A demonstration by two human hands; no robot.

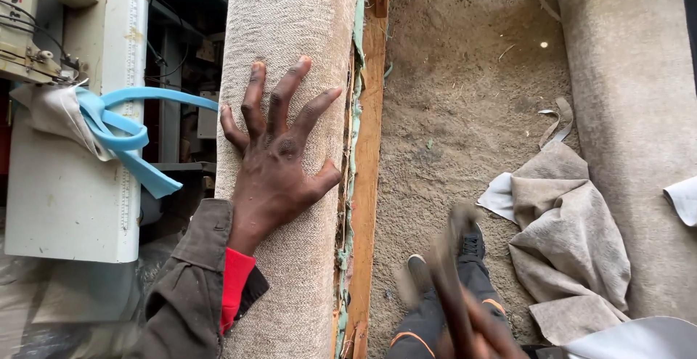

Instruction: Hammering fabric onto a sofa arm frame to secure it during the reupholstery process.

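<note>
We are pressing our left hand [274, 157] flat against the beige fabric-covered padded arm of a sofa frame [290, 61], fingers spread wide, gripping nothing. This upholstered arm is occupying the centre-left of the view; its long axis is running from 6 o'clock to 12 o'clock, its upper end leaving the picture at 12.

Our right hand [472, 333] is sitting at 5 o'clock, closed around a dark, motion-blurred tool handle [449, 272] pointing toward 11 o'clock. We cannot tell what kind of tool it is.

Handling judgement: the covering is looking soft and coarse-woven, so we are expecting good friction under the palm and slight give over firm padding. The whole piece is likely heavy and rigid, since a bare wooden rail [367, 156] is running alongside at 3 o'clock of the hand. We are judging the rail edge or the rounded top to be the sound places to take hold; the frayed green foam edging [353, 148] is looking likely to tear.

At 9 o'clock, a light blue strap [120, 137] is hanging off a white machine housing [69, 185]. At 4 o'clock, a loose grey cloth scrap [563, 235] is lying on the sofa's inner panel.
</note>
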